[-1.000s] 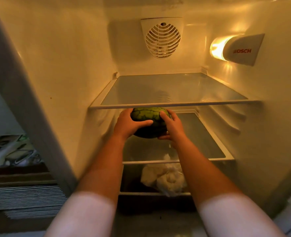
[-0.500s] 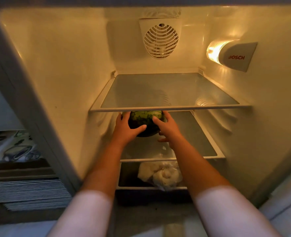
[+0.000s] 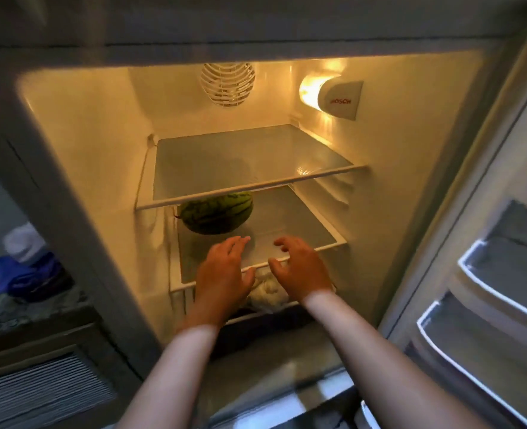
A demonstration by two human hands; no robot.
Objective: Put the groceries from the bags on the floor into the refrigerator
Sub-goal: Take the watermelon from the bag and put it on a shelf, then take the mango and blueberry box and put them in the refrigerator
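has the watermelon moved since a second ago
Yes. The watermelon went deeper into the fridge: it was held in front of the top shelf's front edge, and now sits on the middle shelf behind it, both hands off.

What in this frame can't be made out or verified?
- Watermelon: its top is hidden by the upper shelf's front edge, head view.
- Whitish bundle on the lower level: mostly covered by both hands, contents unreadable.
- Grocery bags: out of frame.
- Items left of the fridge: blurred.
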